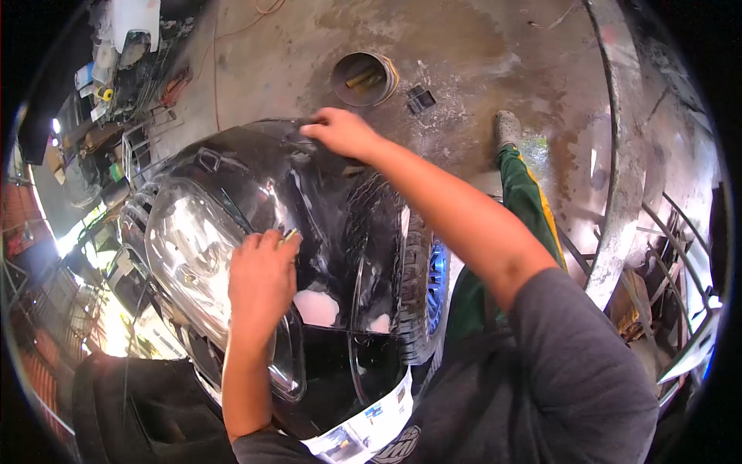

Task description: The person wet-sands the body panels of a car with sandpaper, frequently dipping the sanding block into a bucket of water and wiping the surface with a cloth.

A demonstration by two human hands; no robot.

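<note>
My left hand (pixel 263 271) is over the inner edge of a large clear headlight (pixel 185 240), beside a black car fender (pixel 270 185). Its fingers are closed on a small yellowish folded piece (pixel 287 237), which looks like sandpaper. My right hand (pixel 340 133) reaches to the fender's far edge, fingers bent and pressed together against the panel. Whatever those fingers grip, if anything, is hidden. Pale filler patches (pixel 317 308) and dull scuffed areas mark the black surface. Close to the fender's right side is a knobbly tyre (pixel 413 301) with a blue wheel (pixel 438 278).
A bucket (pixel 363 79) with yellowish things inside stands on the stained concrete floor, near a small black box (pixel 421 99). My green-trousered leg (pixel 525 189) stretches out beside the tyre. Metal bars (pixel 680 232) clutter the right; printed paper (pixel 363 433) lies near my body.
</note>
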